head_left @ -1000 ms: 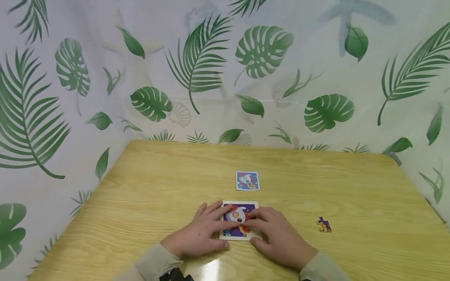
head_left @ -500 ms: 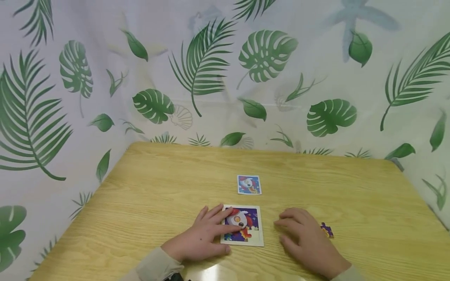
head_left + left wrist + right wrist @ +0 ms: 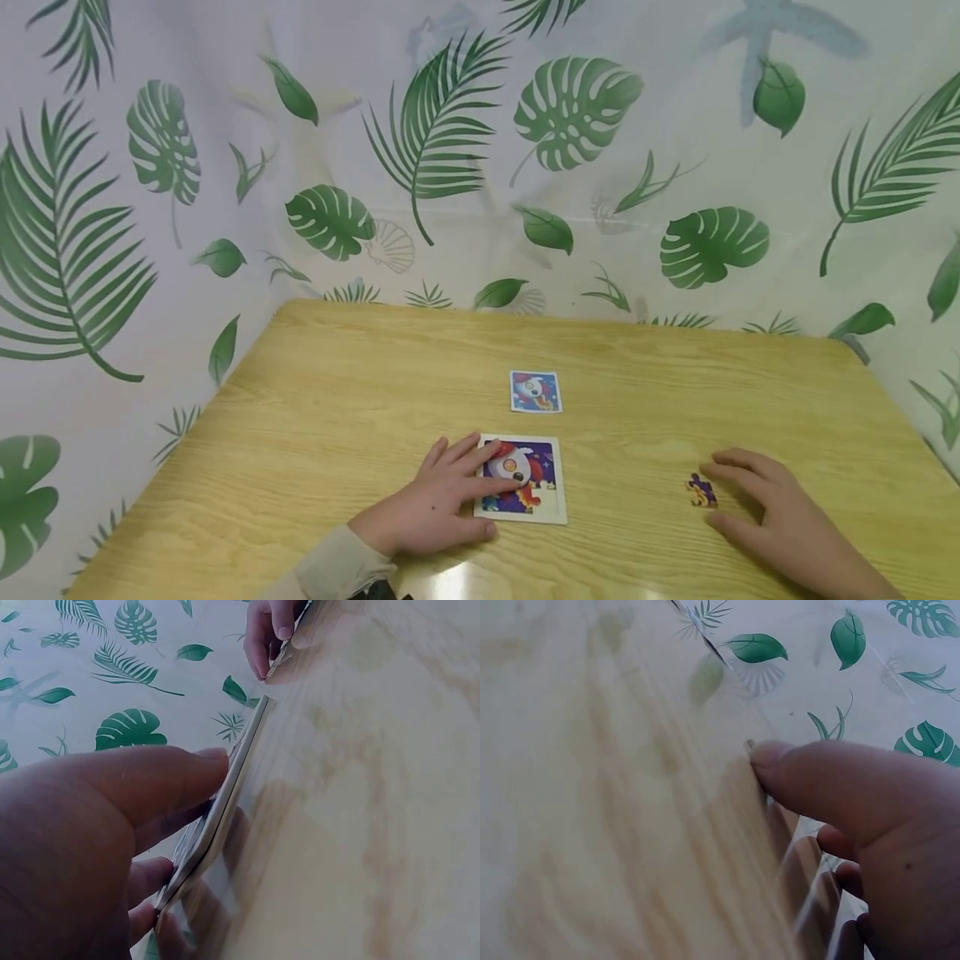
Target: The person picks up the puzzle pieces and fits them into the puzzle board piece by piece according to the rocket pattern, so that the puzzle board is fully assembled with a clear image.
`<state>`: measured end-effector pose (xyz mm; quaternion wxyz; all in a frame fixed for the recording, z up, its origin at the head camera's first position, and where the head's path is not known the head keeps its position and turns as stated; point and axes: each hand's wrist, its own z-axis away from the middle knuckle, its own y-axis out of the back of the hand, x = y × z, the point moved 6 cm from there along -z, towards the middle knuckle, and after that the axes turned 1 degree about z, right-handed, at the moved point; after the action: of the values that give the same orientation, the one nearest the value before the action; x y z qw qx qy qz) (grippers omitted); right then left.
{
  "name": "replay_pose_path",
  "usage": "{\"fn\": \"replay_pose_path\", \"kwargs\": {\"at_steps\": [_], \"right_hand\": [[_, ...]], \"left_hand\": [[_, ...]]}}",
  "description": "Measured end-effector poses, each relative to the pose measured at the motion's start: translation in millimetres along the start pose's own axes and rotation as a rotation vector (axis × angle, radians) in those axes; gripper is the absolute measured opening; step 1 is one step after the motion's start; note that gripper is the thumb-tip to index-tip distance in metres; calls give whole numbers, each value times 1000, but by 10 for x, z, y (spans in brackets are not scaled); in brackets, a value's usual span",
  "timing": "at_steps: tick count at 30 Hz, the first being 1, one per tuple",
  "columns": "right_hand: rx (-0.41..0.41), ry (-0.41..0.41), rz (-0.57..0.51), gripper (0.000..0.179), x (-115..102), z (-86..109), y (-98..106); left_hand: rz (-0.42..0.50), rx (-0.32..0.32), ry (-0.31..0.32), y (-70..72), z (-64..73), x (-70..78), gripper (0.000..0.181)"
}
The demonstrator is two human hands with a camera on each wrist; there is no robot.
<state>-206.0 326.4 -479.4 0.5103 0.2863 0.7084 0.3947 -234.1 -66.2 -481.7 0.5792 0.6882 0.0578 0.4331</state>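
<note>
My left hand [image 3: 431, 508] rests with spread, fairly straight fingers on a square jigsaw puzzle [image 3: 560, 492] with a white border. Its picture shows a white and red rocket on purple, and a pale gap shows at the lower right. In the left wrist view, the thumb lies at the near edge of the puzzle board [image 3: 225, 802]. Over to the right, my right hand [image 3: 783, 525] reaches a loose purple and orange puzzle piece [image 3: 702, 492]. Fingertips and thumb stand apart at the piece's right side, with the piece flat on the table.
A small picture card [image 3: 536, 392] with the same rocket lies behind the puzzle. The wood-grain table [image 3: 360, 375] meets a white leaf-print cloth [image 3: 465, 250] at its back and sides.
My right hand has left the puzzle and moved right to the loose piece, uncovering the gap in the picture. The left hand has stayed on the puzzle.
</note>
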Motion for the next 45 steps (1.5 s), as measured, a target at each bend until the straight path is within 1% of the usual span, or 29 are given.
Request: {"fn": "replay_pose_path", "kwargs": {"at_steps": [4, 8, 18, 25, 29, 38, 42, 45], "right_hand": [[13, 2, -5, 37, 22, -13, 20], [7, -21, -9, 31, 14, -26, 18], [5, -27, 1, 27, 30, -38, 14], [-12, -49, -1, 27, 18, -35, 26], [-13, -49, -3, 26, 19, -35, 29], [-17, -61, -19, 25, 45, -39, 22], [-5, -70, -30, 23, 42, -39, 20], [21, -67, -27, 20, -4, -46, 4]], "left_hand": [[12, 0, -4, 9, -5, -2, 57], [13, -2, 1, 12, 0, -12, 57], [18, -2, 3, 23, 9, -19, 55], [2, 1, -2, 17, 1, -23, 55], [-7, 0, 2, 15, -3, -25, 55], [13, -6, 5, 31, 3, -13, 54], [23, -8, 1, 32, 5, -6, 53], [24, -5, -5, 31, 4, -2, 53]]}}
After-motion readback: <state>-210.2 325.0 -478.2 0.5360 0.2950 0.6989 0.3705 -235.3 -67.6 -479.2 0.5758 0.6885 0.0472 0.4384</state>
